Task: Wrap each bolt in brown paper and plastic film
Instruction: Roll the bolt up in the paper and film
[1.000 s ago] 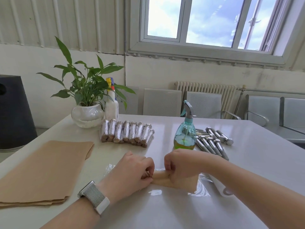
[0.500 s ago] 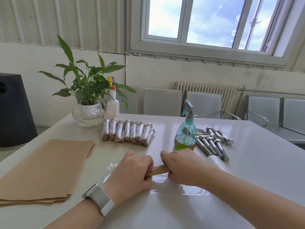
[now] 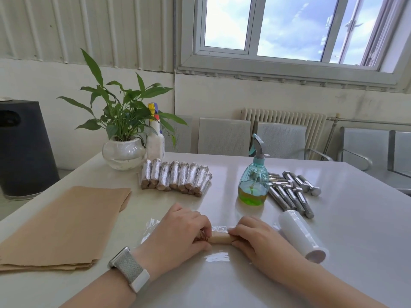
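A bolt rolled in brown paper (image 3: 220,238) lies on a sheet of clear plastic film (image 3: 219,257) near the table's front. My left hand (image 3: 178,235) grips its left end with curled fingers. My right hand (image 3: 255,237) holds the right end, fingers laid over it. A roll of plastic film (image 3: 301,235) lies just right of my right hand. Bare steel bolts (image 3: 291,193) lie in a pile further back on the right. A row of several wrapped bolts (image 3: 175,180) sits at the back centre. A stack of brown paper sheets (image 3: 64,223) lies on the left.
A teal spray bottle (image 3: 253,182) with green liquid stands between the wrapped row and the bare bolts. A potted plant (image 3: 123,150) and a white spray bottle (image 3: 155,138) stand at the back left. Grey chairs (image 3: 224,135) line the far table edge.
The loose paper flap has been rolled tight around the bolt. My right hand shifted right, uncovering the film roll. Both hands stay on the bolt's ends.
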A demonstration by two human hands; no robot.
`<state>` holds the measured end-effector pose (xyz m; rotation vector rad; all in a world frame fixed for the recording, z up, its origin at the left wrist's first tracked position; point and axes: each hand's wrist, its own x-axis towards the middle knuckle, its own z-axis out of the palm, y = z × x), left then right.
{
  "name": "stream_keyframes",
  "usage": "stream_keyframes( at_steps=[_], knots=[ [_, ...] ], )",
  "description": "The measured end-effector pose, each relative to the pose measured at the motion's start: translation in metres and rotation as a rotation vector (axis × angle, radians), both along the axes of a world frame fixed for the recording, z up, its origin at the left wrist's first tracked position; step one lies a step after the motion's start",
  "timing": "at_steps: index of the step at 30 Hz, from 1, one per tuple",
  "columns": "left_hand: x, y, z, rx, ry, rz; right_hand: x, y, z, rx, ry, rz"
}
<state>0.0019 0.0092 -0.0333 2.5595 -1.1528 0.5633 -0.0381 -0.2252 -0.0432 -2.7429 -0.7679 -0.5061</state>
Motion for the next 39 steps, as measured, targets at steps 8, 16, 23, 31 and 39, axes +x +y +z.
stream_keyframes(
  at_steps=[8,16,23,31,39],
  knots=[
    [-0.003,0.025,0.015,-0.348,0.07,0.061,0.001,0.001,-0.007,0.169,-0.01,-0.025],
    [-0.005,0.02,0.01,-0.281,0.296,0.185,0.001,0.002,-0.005,0.187,0.022,-0.035],
    [0.0,0.03,0.01,-0.178,0.524,0.163,0.001,0.003,-0.004,0.198,0.048,-0.05],
    [0.01,0.031,0.013,-0.219,0.632,0.211,-0.001,0.003,-0.002,0.204,0.072,-0.062],
    [0.004,0.03,0.005,-0.145,0.402,0.251,-0.002,0.005,-0.001,0.217,0.074,-0.073]
  ],
)
